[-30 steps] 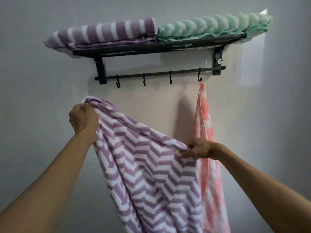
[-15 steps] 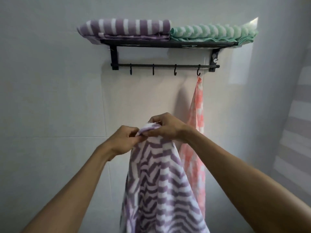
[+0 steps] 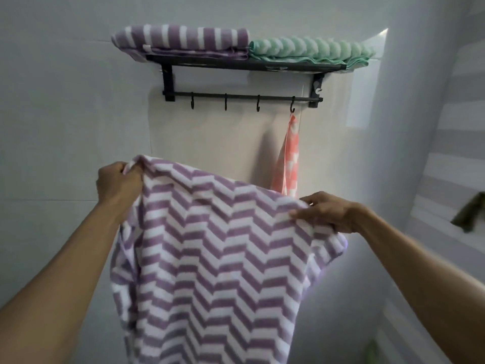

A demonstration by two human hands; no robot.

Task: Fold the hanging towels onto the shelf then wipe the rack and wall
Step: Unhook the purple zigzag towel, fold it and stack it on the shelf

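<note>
I hold a purple and white chevron towel (image 3: 210, 258) spread in front of me, below the rack. My left hand (image 3: 118, 185) grips its upper left corner. My right hand (image 3: 325, 211) pinches its upper right edge, lower than the left. The black wall rack (image 3: 244, 65) carries a folded purple striped towel (image 3: 181, 42) on the left of its shelf and a folded green towel (image 3: 309, 49) on the right. A pink and white towel (image 3: 288, 158) hangs from the rightmost hook (image 3: 292, 107), its lower part hidden behind the chevron towel.
Three bare hooks hang on the rack's bar (image 3: 236, 96). The tiled wall (image 3: 65, 114) spreads to the left. A side wall with pale stripes (image 3: 459, 153) stands at the right, with a dark object (image 3: 469, 214) on it.
My hands, joined at the towel's top half a second ago, have drawn apart, and the chevron towel is now stretched wide between them. The view has moved closer to the rack.
</note>
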